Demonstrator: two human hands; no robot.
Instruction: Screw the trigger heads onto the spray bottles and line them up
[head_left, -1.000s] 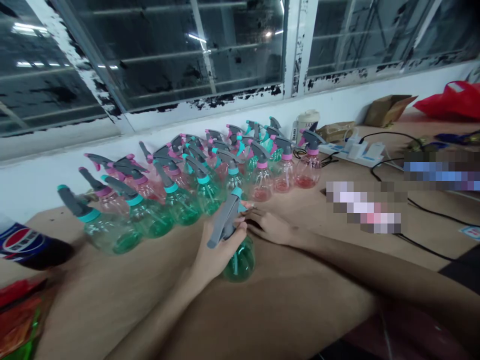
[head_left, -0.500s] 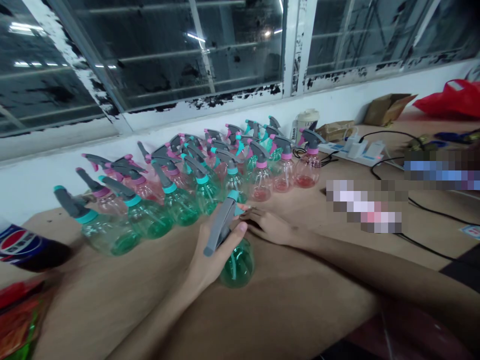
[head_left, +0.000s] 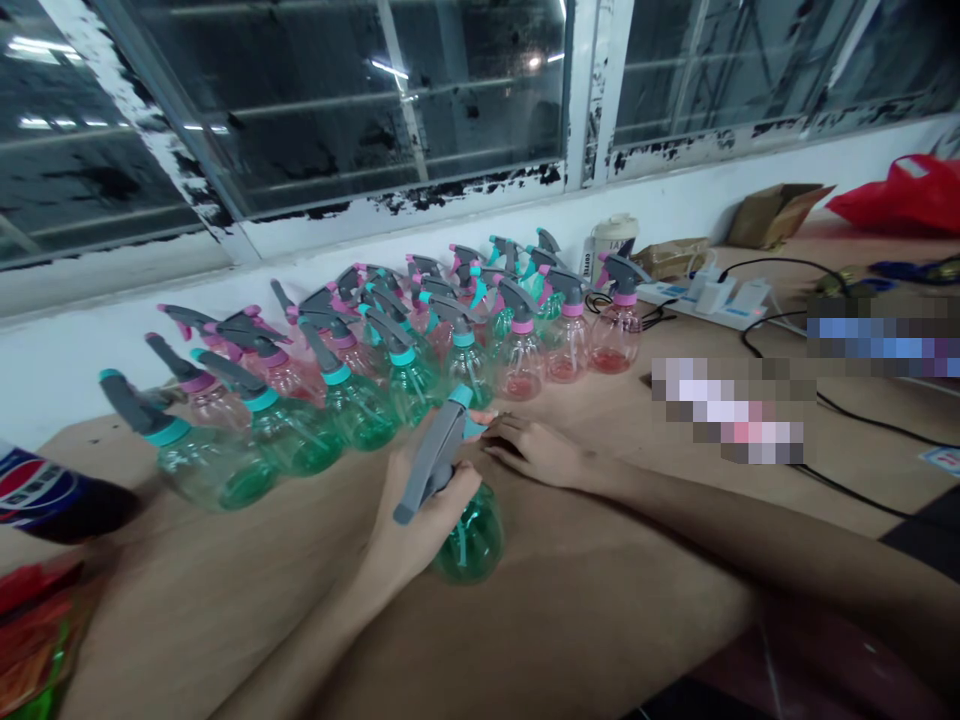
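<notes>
Gripping a green spray bottle [head_left: 469, 545] in the left hand [head_left: 424, 510], right hand [head_left: 532, 450] lying open just beside it; Pepsi bottle [head_left: 37, 490] nearby.

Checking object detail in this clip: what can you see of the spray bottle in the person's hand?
The spray bottle has a rounded translucent green plastic body with a dip tube inside and a long grey trigger head with a teal tip. It tilts, base apparently on the tan tabletop, head leaning lower left. The left hand wraps its neck, hiding the collar; the right hand lies beside it. The green may be liquid or tint.
</notes>
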